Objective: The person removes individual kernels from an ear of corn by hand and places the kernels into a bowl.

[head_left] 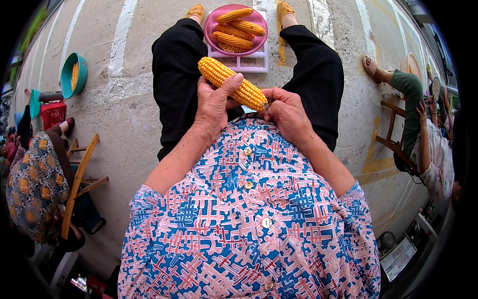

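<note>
A yellow ear of corn (229,82) lies slantwise above my lap, its kernels in full rows. My left hand (215,97) wraps round its middle, thumb on top. At the ear's lower right end, my right hand (286,110) has its fingers curled against the tip; whether loose kernels are in them is hidden. Beyond my hands, a pink basin (209,26) holds several more ears of corn (234,36) with kernels on. The basin rests on a pale pink plastic stool (249,65) between my feet.
On the left, a teal basin (66,79) with a corn ear stands near a red bag (53,113). A person sits there on a wooden chair (79,184). To the right, another person in green trousers (406,94) sits on a wooden chair (391,132). The concrete ground (119,134) has white and yellow lines.
</note>
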The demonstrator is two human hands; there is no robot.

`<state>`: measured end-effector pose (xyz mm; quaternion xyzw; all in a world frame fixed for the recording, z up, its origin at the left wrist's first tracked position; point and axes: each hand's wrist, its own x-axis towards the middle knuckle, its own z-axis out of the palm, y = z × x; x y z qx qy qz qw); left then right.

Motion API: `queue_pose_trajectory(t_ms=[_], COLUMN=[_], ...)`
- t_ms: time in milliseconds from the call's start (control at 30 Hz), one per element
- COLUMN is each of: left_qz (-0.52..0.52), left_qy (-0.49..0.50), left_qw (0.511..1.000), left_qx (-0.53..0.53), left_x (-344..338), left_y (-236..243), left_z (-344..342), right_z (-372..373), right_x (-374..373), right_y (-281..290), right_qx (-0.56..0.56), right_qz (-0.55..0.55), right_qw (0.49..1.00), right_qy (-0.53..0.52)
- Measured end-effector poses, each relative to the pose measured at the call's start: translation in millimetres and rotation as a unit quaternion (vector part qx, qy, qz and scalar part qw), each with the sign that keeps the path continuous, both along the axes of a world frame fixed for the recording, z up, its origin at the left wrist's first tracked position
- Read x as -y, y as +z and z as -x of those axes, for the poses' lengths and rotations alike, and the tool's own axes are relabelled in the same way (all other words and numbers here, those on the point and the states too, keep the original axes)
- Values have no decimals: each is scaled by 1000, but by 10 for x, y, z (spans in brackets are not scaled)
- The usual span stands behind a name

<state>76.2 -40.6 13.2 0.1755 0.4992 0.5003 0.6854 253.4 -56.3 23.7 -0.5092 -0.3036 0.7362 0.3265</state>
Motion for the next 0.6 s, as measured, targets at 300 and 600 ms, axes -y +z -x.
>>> queue_pose_trajectory(t_ms=[300, 600], left_qz=[3, 8], left_qy=[9, 9], left_qw=[1000, 1000], left_qx=[15, 7], left_x=[-5, -12], left_y=[-26, -1], left_z=[8, -1], right_z=[-50, -25], right_x=[-9, -15], right_y=[105, 82], right_qx=[-92, -61], right_qz=[53, 40], right_qw=[994, 997], right_qy=[-13, -12])
